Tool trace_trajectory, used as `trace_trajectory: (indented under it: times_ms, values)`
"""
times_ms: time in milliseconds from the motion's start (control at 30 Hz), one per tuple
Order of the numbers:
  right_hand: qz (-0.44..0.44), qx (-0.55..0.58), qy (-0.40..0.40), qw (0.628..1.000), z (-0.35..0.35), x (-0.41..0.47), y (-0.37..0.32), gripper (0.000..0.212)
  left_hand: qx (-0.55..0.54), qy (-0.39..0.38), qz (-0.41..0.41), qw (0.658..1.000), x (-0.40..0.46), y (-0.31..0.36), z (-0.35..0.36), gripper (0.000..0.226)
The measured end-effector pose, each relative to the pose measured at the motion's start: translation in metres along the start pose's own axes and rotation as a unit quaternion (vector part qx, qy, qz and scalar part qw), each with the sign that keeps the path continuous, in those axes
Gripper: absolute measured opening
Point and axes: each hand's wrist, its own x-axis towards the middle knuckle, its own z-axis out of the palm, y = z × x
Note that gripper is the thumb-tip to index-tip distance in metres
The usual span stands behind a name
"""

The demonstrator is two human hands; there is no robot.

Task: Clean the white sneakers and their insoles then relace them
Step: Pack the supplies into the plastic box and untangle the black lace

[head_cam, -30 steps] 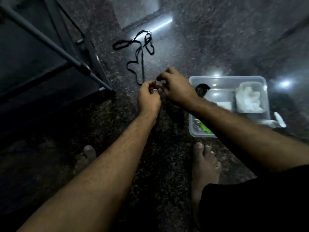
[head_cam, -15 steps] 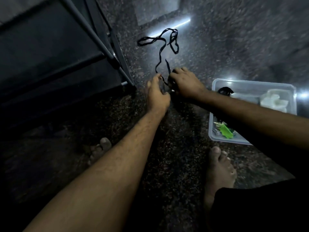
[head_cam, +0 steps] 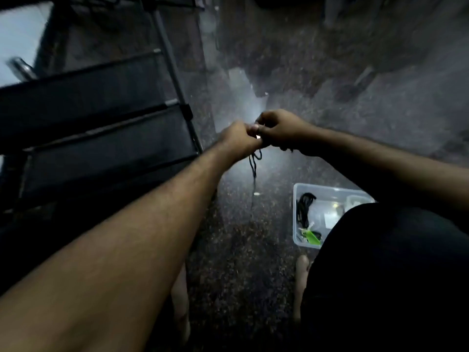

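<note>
Speckled dark stone floor (head_cam: 228, 250) gleams under glare, with a black rack (head_cam: 101, 138) at left and a clear tub (head_cam: 299, 240) at right. Above it, left hand (head_cam: 237, 139) and right hand (head_cam: 279, 129) pinch a dangling black lace (head_cam: 253, 168).

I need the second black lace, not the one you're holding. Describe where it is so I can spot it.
Find the clear plastic bin on the speckled floor, below the right hand. The spare black lace lies bunched in the bin's left end, above a bright green item; nothing else there is black and cord-like.
</note>
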Motion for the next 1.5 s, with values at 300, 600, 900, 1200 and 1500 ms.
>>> trace_trajectory:
  times_ms: [300,600,900,1200,1500]
  values:
    - [-0.018,-0.148,-0.057,0.987,-0.058,-0.05,-0.107,0.023,0.006,0.007,0.028,1.0,-0.074,0.094,-0.096,0.033]
    - [-0.032,0.059,-0.097,0.993,-0.04,-0.078,-0.117,0.024,-0.394,-0.024,0.015,0.919,-0.1,0.14,-0.109,0.022]
    - [-0.011,0.275,-0.098,0.956,-0.038,-0.064,-0.138,0.03,-0.609,0.047,0.027,0.792,-0.085,0.138,-0.142,0.058]
    - [0.028,0.094,0.1,0.99,-0.067,-0.051,-0.107,0.035,0.107,-0.056,0.036,0.992,-0.091,0.11,-0.164,0.039]
    - [0.0,0.121,0.06,0.991,-0.062,-0.043,-0.102,0.036,-0.017,0.055,0.054,0.997,-0.087,0.114,-0.157,0.02]
